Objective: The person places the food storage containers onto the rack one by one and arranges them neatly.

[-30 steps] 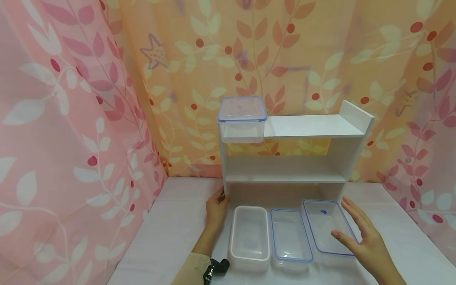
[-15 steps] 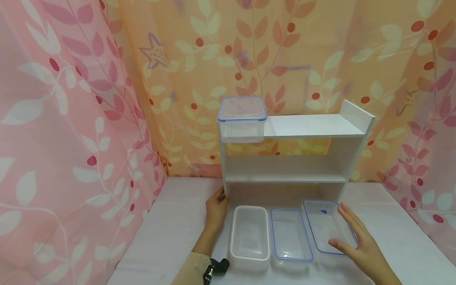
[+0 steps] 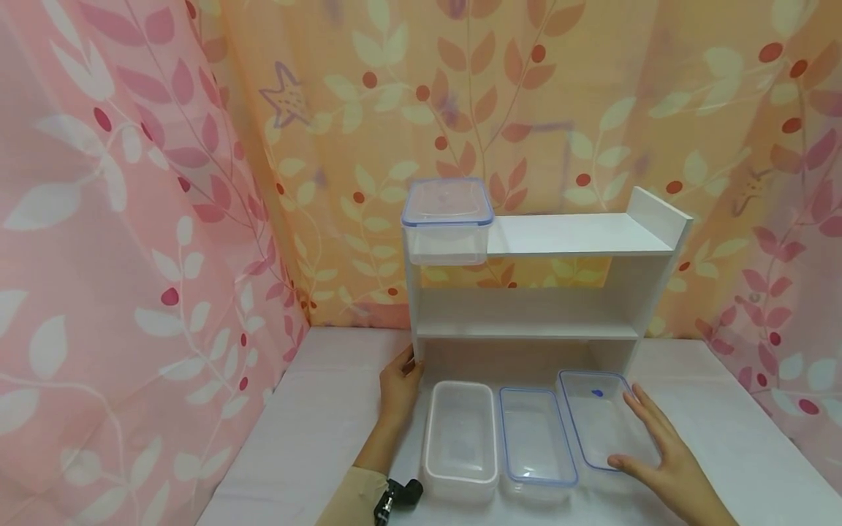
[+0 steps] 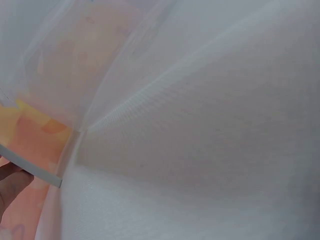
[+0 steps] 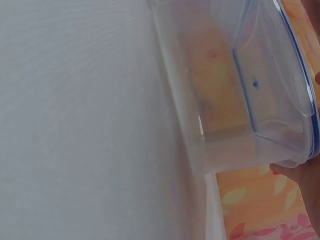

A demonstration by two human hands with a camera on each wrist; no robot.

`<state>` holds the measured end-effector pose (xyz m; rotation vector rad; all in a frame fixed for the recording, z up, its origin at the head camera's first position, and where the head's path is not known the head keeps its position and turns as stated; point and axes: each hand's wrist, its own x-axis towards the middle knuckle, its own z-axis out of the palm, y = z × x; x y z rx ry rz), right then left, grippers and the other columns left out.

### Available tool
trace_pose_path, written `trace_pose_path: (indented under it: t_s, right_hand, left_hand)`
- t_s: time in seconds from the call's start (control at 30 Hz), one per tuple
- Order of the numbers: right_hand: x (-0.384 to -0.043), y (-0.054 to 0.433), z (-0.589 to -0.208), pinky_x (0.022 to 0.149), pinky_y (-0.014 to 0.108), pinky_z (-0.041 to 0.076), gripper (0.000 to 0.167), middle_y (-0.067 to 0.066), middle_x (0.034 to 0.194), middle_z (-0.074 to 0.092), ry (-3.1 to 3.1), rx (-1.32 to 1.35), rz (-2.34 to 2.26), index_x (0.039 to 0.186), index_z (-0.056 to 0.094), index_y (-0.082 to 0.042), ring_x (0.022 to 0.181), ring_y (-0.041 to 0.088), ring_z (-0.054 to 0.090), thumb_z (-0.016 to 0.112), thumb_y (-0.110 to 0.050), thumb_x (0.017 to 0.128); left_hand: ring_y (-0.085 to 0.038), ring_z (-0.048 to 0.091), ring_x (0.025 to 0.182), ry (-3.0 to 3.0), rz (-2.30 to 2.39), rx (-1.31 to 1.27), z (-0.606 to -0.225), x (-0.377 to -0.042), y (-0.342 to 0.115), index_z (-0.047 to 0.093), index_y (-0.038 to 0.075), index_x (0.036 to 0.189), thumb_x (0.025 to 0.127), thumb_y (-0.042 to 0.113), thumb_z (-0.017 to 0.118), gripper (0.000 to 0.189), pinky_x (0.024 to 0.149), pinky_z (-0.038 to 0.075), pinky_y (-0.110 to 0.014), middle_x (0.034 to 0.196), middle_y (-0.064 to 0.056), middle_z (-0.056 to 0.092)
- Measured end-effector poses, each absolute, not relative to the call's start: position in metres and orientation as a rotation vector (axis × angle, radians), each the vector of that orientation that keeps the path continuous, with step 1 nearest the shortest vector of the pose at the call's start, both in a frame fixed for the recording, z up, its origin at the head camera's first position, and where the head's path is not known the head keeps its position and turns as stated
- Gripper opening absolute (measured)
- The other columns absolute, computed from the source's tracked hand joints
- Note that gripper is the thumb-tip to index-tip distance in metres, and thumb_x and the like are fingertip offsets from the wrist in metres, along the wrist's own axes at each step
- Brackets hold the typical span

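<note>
A white two-tier shelf unit (image 3: 526, 313) stands on the table. My left hand (image 3: 397, 391) grips the lower front edge of its left side panel; the left wrist view shows fingers (image 4: 14, 186) around the end of a white board (image 4: 37, 171). In front of the shelf sits a clear plastic food container (image 3: 601, 427) with a blue-edged lid and a small blue mark. At its right side is my right hand (image 3: 674, 456), fingers extended and spread, thumb near the front corner. In the right wrist view the thumb (image 5: 285, 170) is right at the container's lid edge.
Beside it stand a smaller blue-edged food container (image 3: 536, 435) and a white-rimmed one (image 3: 462, 435). Another lidded container (image 3: 447, 241) sits at the left of the shelf's top, its front overhanging. Patterned curtains (image 3: 329, 183) surround the white-covered table (image 3: 296, 416).
My right hand has moved slightly left, in to the right-hand container's side. The left hand keeps its grip on the shelf panel, and the containers stay put.
</note>
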<state>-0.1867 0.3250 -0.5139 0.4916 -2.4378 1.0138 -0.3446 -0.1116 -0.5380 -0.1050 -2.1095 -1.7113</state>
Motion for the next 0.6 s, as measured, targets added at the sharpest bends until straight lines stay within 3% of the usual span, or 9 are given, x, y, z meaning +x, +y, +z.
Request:
trace_pose_path:
  t_s: [0.47,0.6]
  right_hand:
    - [-0.182,0.334,-0.526,0.114,0.014,-0.003,0.116,0.005,0.173,0.008,-2.504,0.526,1.099,0.163,0.029,-0.013,0.154,-0.005,0.002,0.094,-0.009,0.067]
    - [-0.182,0.337,-0.529,0.110,0.008,-0.002,0.118,0.006,0.174,0.007,-2.517,0.549,1.107,0.163,0.029,-0.012,0.153,-0.007,0.001,0.095,-0.008,0.065]
  left_hand:
    - [-0.025,0.072,0.110,-2.102,-1.719,-0.127,-0.539,-0.344,-0.111,0.066,0.010,0.138,0.093,0.006,0.072,0.046,0.088,0.058,-0.030,0.133,-0.007,0.069]
    - [-0.026,0.072,0.111,-2.100,-1.723,-0.127,-0.538,-0.344,-0.111,0.066,0.008,0.138,0.093,0.006,0.072,0.045,0.088,0.058,-0.030,0.133,-0.008,0.069]
